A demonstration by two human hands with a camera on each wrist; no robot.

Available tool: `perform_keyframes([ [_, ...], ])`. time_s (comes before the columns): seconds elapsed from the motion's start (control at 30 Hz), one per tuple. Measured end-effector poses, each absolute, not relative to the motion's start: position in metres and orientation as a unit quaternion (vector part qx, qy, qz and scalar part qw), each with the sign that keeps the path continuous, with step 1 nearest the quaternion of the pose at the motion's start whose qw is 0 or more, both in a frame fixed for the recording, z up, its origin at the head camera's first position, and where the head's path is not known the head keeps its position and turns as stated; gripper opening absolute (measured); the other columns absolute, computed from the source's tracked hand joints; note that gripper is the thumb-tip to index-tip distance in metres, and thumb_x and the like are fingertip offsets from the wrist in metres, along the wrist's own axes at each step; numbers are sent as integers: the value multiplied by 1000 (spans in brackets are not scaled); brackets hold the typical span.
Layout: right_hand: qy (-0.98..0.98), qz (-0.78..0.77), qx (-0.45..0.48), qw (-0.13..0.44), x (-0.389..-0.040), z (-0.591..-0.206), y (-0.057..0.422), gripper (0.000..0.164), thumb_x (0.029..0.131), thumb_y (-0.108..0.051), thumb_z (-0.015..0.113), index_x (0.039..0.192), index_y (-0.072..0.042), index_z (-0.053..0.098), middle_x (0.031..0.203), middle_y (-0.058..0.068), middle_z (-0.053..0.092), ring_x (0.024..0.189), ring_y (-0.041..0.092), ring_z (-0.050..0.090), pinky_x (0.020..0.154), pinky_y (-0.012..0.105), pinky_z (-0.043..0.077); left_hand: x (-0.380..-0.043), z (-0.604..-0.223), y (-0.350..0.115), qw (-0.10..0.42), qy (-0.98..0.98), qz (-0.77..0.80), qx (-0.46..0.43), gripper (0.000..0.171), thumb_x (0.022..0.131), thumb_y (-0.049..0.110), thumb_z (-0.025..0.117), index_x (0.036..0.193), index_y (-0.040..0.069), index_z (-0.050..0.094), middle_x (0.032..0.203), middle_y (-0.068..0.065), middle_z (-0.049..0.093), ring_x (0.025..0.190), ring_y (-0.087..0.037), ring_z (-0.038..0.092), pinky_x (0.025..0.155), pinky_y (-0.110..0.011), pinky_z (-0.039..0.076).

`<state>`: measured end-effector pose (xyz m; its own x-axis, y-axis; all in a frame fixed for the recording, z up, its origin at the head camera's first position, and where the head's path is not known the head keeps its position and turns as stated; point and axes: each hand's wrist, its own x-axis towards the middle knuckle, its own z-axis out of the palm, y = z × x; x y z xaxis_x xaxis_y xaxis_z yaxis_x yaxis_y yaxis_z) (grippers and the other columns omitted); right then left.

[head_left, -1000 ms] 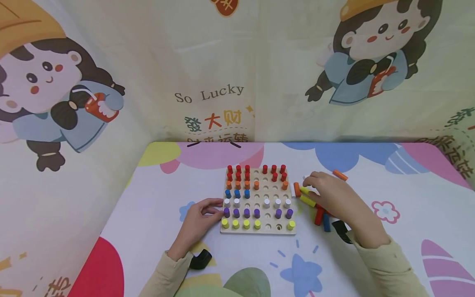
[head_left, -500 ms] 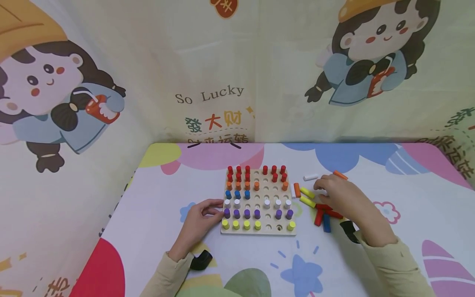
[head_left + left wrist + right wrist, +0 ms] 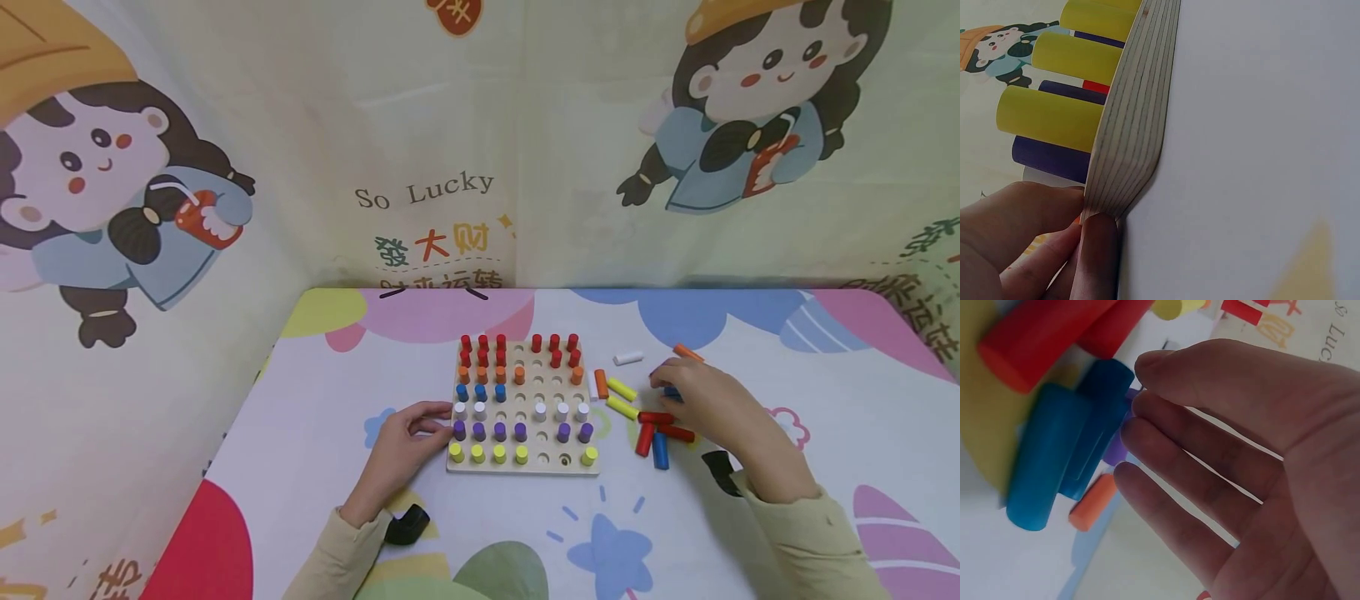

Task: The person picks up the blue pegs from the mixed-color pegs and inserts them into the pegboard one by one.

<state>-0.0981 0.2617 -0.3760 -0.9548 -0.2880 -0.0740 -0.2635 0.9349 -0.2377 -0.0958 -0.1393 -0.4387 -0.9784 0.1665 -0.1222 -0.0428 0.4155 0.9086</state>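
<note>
A wooden pegboard stands on the table with rows of red, orange, blue, white, purple and yellow pegs upright in it, several holes vacant. My left hand holds the board's left edge; in the left wrist view, thumb and fingertips touch it near a corner. My right hand hovers to the right over the loose pegs, fingers lightly bent. Near its fingertips is a blue peg, partly covered by the hand. In the right wrist view, two blue pegs lie just beyond the fingertips, and nothing shows between thumb and fingers.
Loose pegs lie right of the board: a white peg, yellow pegs, an orange peg, red pegs and another blue peg. An orange peg lies farther back. Patterned cloth walls border the table.
My right hand has shifted right, away from the yellow and white pegs, uncovering them and a blue peg by its fingertips. My left hand and the pegboard stay put.
</note>
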Motion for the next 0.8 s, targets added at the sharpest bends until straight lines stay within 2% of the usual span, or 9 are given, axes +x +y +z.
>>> perform_keyframes([
  [0.33, 981, -116, -144, 51, -100, -379, 267, 27, 78, -4, 82, 103, -1, 72, 103, 14, 69, 93, 29, 64, 82, 50, 57, -95, -438, -139, 96, 838, 536, 34, 32, 87, 15, 76, 118, 14, 71, 107, 0, 71, 86, -12, 68, 75, -19, 54],
  [0.8, 982, -114, -144, 46, -100, -381, 277, 22, 77, -2, 81, 97, -1, 72, 101, 15, 70, 90, 31, 65, 79, 52, 56, -96, -440, -140, 98, 836, 538, 35, 32, 87, 16, 76, 118, 14, 71, 107, 0, 71, 87, -12, 68, 76, -19, 54],
])
